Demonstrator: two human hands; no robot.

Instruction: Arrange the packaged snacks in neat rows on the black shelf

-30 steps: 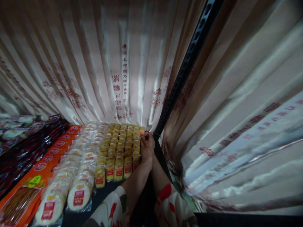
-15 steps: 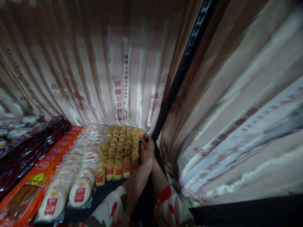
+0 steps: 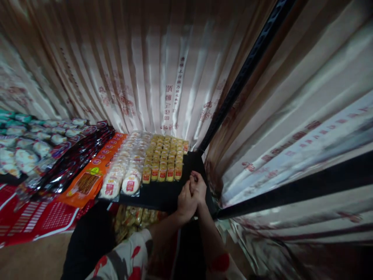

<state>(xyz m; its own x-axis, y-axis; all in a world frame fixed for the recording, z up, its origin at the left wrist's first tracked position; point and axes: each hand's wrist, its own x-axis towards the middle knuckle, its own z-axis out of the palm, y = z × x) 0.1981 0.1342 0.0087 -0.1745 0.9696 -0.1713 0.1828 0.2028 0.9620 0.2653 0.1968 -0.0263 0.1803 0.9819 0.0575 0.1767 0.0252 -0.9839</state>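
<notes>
My left hand [image 3: 187, 203] and my right hand [image 3: 199, 187] are together above the dark shelf [image 3: 163, 192], fingers curled and pressed against each other. Whatever they might hold is hidden. To their left stand rows of small yellow packaged cakes [image 3: 162, 172] with red labels, apart from my fingers. Beside these lie two rows of round white packaged cakes [image 3: 131, 184] in clear wrappers.
Left of the cakes are orange snack packs [image 3: 84, 182], dark shiny packs [image 3: 78, 157] and white packs [image 3: 42, 147]. A red basket [image 3: 37, 217] sits at lower left. More yellow packs [image 3: 132, 217] lie below the shelf. A black post [image 3: 241, 81] rises before the printed curtain [image 3: 145, 77].
Both hands have drawn back from the right-hand row of yellow cakes toward the shelf's front. The view has shifted, showing the basket and the packs below.
</notes>
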